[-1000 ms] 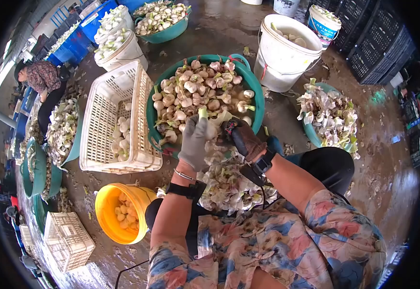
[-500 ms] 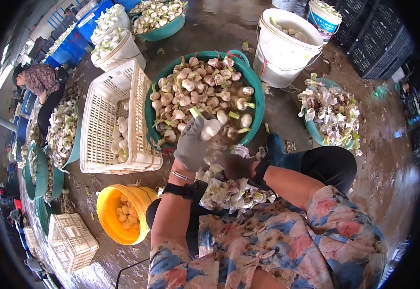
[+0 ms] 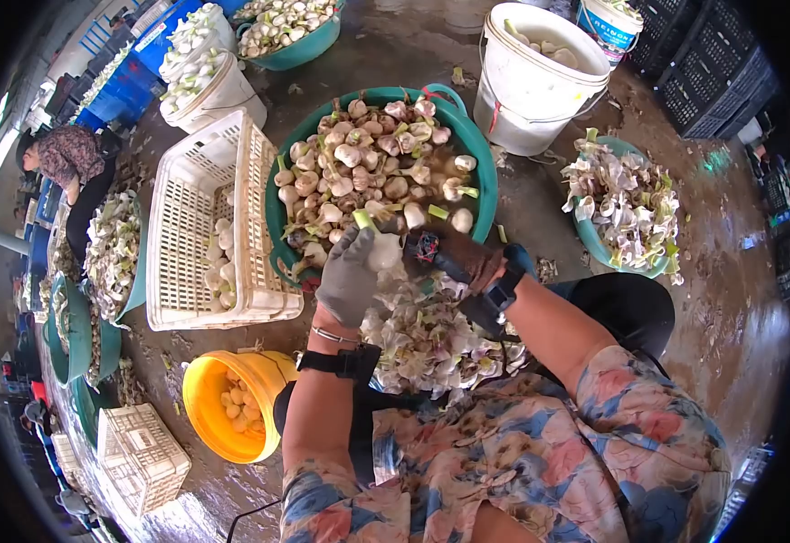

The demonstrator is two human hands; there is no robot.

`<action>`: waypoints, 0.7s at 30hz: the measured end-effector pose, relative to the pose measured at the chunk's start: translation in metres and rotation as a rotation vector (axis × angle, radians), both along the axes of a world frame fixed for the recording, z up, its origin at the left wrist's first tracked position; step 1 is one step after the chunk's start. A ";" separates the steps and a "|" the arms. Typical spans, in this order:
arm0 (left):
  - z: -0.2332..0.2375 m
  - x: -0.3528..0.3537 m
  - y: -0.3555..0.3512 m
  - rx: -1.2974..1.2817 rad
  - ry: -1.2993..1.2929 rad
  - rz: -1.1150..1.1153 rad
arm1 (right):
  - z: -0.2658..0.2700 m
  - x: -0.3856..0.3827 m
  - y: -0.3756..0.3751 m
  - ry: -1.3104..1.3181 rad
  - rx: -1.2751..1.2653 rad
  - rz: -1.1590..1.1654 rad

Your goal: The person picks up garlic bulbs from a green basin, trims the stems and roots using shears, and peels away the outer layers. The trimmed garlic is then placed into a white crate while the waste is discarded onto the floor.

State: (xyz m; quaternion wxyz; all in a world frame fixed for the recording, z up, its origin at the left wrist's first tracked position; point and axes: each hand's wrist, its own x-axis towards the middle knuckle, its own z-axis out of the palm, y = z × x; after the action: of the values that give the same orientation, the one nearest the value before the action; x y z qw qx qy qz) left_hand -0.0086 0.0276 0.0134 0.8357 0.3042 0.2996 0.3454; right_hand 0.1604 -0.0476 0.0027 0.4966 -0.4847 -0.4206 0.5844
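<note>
My left hand (image 3: 347, 276), in a grey glove, is closed around a pale garlic bulb (image 3: 384, 252) with a short green stem pointing up. Close to the bulb's right side, my right hand (image 3: 472, 255), in a dark glove, grips a dark hand tool (image 3: 440, 258) whose exact kind I cannot make out. Both hands are over the near rim of a green tub (image 3: 484, 195) full of unpeeled garlic bulbs (image 3: 359, 158) and some murky water. Below them lies a heap of papery garlic skins (image 3: 431, 339).
A white plastic crate (image 3: 198, 231) holding garlic stands left of the tub. A yellow bucket (image 3: 198, 407) sits at near left, a white bucket (image 3: 526, 100) at back right. Another tub of skins (image 3: 626, 204) is at right. A person (image 3: 69, 167) bends over at far left.
My right hand has risen from the skin heap toward the bulb, and the dark tool now shows in it. My left hand keeps hold of the garlic bulb, slightly lower and further left.
</note>
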 end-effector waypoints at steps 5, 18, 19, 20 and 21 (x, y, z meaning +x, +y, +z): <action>0.025 -0.010 0.025 0.013 -0.328 0.241 | -0.101 -0.041 -0.005 -0.263 0.211 0.209; 0.010 -0.044 0.058 0.012 -0.028 0.322 | -0.120 0.066 0.070 -1.665 -0.159 0.024; 0.018 -0.031 0.050 0.003 0.046 0.307 | -0.119 0.064 0.072 -1.707 -0.160 0.108; 0.017 -0.021 0.045 0.051 0.146 0.293 | -0.119 0.064 0.072 -1.706 -0.158 0.113; 0.017 -0.012 0.039 0.048 0.145 0.295 | -0.117 0.067 0.071 -1.554 -0.124 0.022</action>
State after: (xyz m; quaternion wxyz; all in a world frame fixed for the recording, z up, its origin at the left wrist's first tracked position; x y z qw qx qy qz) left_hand -0.0205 0.0669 0.0305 0.7445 0.3011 0.3924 0.4485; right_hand 0.2272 0.0234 -0.1139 0.0255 -0.7777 -0.6194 0.1045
